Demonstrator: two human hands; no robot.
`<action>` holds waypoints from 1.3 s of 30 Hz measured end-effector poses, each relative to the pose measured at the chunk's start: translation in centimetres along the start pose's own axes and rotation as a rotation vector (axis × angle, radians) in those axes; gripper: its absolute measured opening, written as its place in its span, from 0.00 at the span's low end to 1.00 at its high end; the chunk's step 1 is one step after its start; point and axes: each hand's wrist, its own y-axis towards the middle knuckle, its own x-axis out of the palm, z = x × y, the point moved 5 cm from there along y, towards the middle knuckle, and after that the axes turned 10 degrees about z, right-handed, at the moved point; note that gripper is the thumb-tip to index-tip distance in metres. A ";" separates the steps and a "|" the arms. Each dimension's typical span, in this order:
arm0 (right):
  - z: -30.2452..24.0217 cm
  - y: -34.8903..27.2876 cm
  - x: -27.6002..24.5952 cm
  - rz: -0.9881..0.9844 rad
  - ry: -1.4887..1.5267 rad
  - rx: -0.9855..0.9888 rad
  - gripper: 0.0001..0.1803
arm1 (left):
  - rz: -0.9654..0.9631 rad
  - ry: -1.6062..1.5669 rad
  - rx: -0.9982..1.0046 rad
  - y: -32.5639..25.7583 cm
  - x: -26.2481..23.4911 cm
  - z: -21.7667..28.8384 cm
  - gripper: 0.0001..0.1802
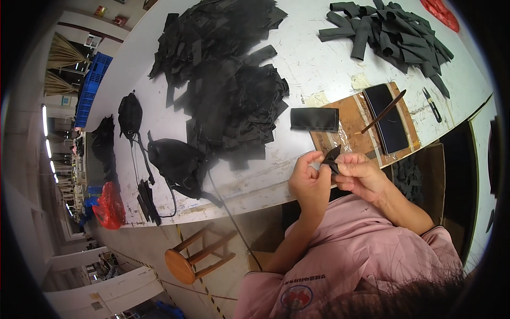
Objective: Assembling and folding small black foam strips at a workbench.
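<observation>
A small piece of black fabric (332,155) is pinched between my two hands, just over the table's near edge. My left hand (311,178) grips one side of it with thumb and fingers. On its other side, the fingers of my right hand (361,173) are closed on it. Beyond them, a flat black fabric piece (314,119) overlaps a brown wooden board (348,116). A pointed brown stick (383,110) stands up at a slant from that board. Beside it lies a dark phone-like slab (386,119).
A big heap of black fabric pieces (228,101) covers the table's middle. Rolled dark tubes (396,37) are piled far right, near a cutter knife (432,105). Black bags with straps (178,162) lie left. A wooden stool (180,266) and a box of dark pieces (431,175) stand below.
</observation>
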 end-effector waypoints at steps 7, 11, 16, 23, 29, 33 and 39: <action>-1.5 -0.3 0.1 0.039 -0.334 -0.260 0.09 | -0.353 -0.537 -0.485 -1.0 0.3 0.1 0.10; -2.1 -2.2 2.0 -0.179 -0.405 -0.420 0.10 | -0.691 -0.664 -0.446 -3.5 0.6 3.2 0.08; -3.9 -3.3 2.4 -0.173 -0.515 -0.641 0.09 | -0.188 -0.019 0.289 -3.7 0.0 5.5 0.08; -5.6 -5.3 3.2 0.018 -0.889 -0.878 0.08 | -0.155 -0.221 0.089 -3.1 1.3 5.0 0.07; -7.3 -7.5 4.7 -0.050 -0.691 -0.815 0.08 | -0.552 -0.582 -0.205 -1.9 4.2 7.0 0.04; -9.8 -10.8 7.9 -0.128 -0.966 -1.038 0.09 | -1.129 -1.053 -0.519 -3.8 5.7 10.7 0.09; -15.2 -10.8 8.3 0.175 -0.972 -0.931 0.16 | -0.972 -1.066 -0.535 -0.1 9.4 12.1 0.13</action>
